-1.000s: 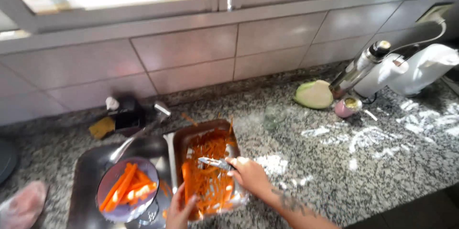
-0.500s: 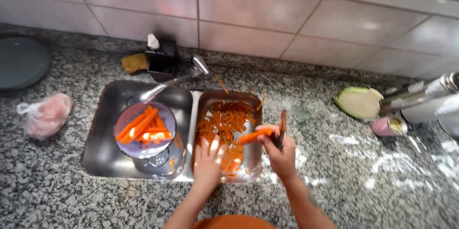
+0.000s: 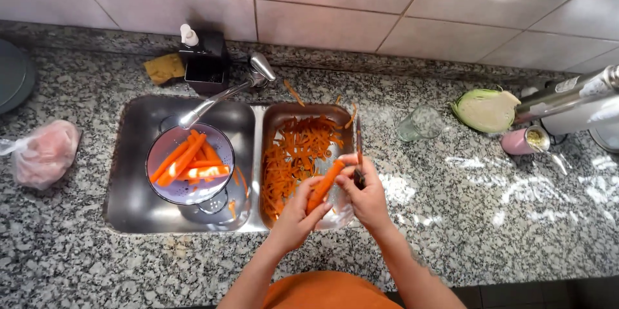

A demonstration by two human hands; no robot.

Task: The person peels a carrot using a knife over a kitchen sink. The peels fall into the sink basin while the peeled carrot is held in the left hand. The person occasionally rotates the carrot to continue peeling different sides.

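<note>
My left hand grips a carrot by its lower end, holding it slanted over the small right basin. My right hand holds a dark-handled knife, blade pointing away from me, just right of the carrot's top. The small basin is strewn with orange carrot peelings. In the larger left basin a pale bowl holds several peeled carrots.
A chrome tap reaches over the bowl. Behind the sink stand a black soap holder and a yellow sponge. A pink bag lies left. Right: an empty glass, half a cabbage, a pink cup.
The camera view has settled straight down on the sink. Both hands came nearer to me, and the carrot now stands more upright in my left hand, with the knife beside it.
</note>
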